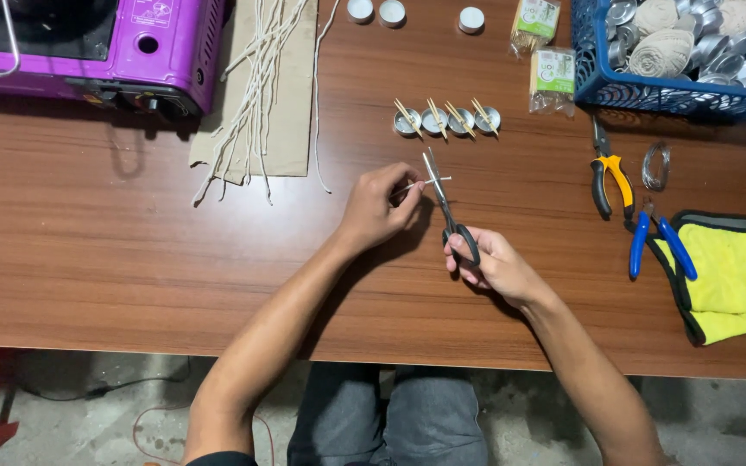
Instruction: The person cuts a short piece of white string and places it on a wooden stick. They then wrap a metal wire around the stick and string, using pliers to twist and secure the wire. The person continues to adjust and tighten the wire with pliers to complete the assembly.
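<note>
Right hand (pixel 496 263) scissors (pixel 444 200) snip wick (pixel 425 182) (left-held).

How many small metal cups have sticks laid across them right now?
4, side by side in a row above the scissors: cup, cup, cup, cup. More cups in the basket carry no sticks that I can see.

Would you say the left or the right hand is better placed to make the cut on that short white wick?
Probably the right hand: it holds the scissors, blades around the wick. The left hand only pinches it.
</note>
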